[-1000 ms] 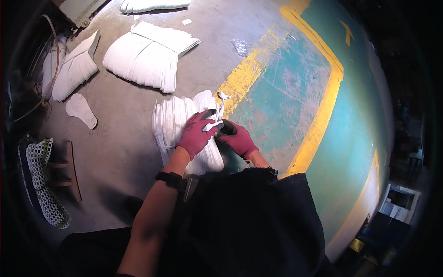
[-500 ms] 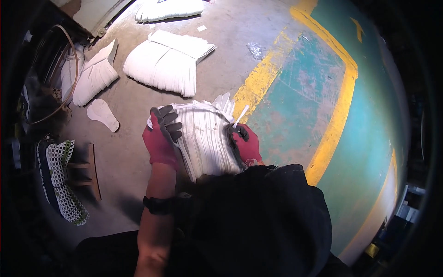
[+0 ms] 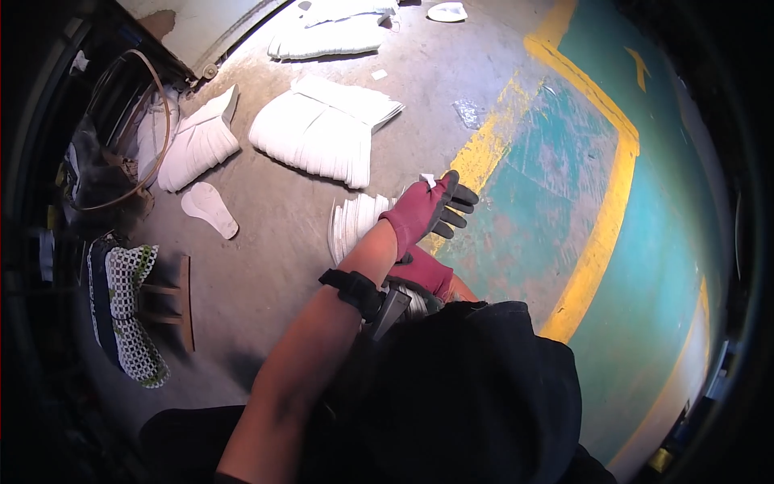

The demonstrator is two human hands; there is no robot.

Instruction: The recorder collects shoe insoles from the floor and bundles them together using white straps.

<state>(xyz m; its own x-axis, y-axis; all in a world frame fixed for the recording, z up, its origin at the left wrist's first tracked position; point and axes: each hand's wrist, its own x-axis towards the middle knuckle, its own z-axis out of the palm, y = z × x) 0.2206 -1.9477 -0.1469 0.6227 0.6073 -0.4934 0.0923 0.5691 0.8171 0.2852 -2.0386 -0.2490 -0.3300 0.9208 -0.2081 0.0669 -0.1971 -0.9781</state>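
Note:
A stack of thin white insole-shaped pieces lies on the floor before me, largely covered by my left arm. My left hand, in a red glove with dark grey coating, reaches across it to the right. Its fingers stretch out apart, while a short white strip sticks out by the thumb, seemingly pinched there. Below that wrist, my right hand wears a matching glove and grips the stack's right side. Most of its fingers are hidden.
Tied white bundles lie ahead, farther off and at left. Near them are a single insole-shaped piece and a brown hoop. A low wooden stool with a patterned cushion stands left. Yellow lines cross green floor.
My left hand has swung from the stack's left side across to the right, over my right hand, with the white strip. The view has shifted slightly, and my arm now hides much of the stack.

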